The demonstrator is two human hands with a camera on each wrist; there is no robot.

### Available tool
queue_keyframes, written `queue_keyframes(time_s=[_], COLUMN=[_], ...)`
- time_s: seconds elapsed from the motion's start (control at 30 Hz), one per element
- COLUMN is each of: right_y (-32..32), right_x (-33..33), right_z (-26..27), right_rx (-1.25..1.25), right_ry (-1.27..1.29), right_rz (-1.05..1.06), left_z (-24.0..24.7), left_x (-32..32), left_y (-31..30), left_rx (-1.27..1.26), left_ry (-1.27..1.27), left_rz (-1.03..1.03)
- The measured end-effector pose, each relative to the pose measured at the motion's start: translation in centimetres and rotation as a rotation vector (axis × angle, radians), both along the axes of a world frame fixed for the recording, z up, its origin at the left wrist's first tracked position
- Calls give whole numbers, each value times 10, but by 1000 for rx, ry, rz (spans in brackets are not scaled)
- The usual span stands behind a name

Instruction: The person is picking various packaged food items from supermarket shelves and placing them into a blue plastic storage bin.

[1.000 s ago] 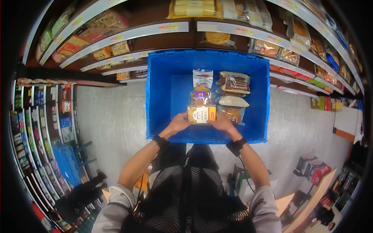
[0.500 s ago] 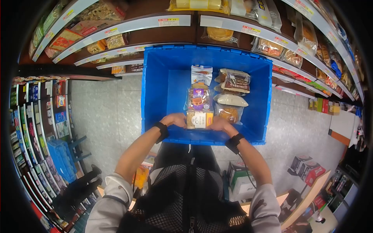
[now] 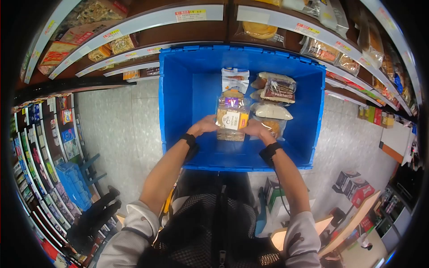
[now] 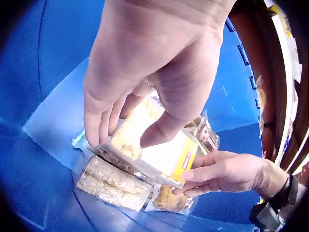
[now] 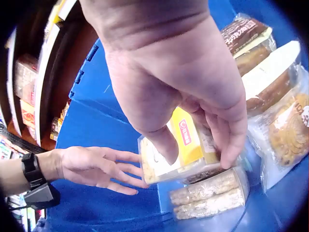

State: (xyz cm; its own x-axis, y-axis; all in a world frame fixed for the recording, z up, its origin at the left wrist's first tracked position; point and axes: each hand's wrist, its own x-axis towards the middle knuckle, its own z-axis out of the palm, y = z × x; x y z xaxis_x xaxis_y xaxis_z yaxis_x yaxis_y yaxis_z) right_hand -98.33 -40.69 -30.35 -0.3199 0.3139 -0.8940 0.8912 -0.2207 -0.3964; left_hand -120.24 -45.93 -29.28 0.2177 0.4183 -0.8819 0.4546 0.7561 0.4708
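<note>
In the head view my right hand (image 3: 258, 128) grips the right end of a clear pastry box (image 3: 232, 119) with a white and yellow label. Its thumb lies on the label and its fingers go down the side. My left hand (image 3: 204, 125) is at the other end; the right wrist view shows its fingers (image 5: 126, 170) straight, tips right at the box. Below the box's near edge lies a clear pack of pale bars (image 4: 113, 183). Past the box are a purple-labelled pack (image 3: 231, 102) and a white bag (image 3: 235, 79).
A blue crate (image 3: 176, 111) surrounds all this. Along its right side lie a brown-labelled bag (image 3: 278, 90), a pale pack (image 3: 272, 111) and a round pastry pack (image 3: 273, 126). Stocked shelves (image 3: 196, 15) rise behind the crate. A folded blue stool (image 3: 73, 183) stands at the left.
The pastry box went to the crate's near end, then moved away again towards the purple-labelled pack, uncovering the pack of bars. The left hand's fingers have come away from gripping it.
</note>
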Motion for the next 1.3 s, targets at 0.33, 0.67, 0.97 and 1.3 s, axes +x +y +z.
queue_keyframes(time_s=[0.33, 0.67, 0.97, 1.3], right_y=[-28, -28, -7, -4], right_x=[20, 3, 9, 21], right_z=[-78, -33, 8, 160], right_rx=[143, -25, 110, 522], right_ry=[129, 99, -78, 491], right_rz=[-20, 6, 318, -425], left_z=[-24, -32, -3, 117], left_x=[2, -5, 11, 9], left_y=[-9, -24, -22, -35], left_rx=[-137, -146, 150, 755], left_ry=[-164, -147, 123, 130], left_rz=[117, 166, 123, 227])
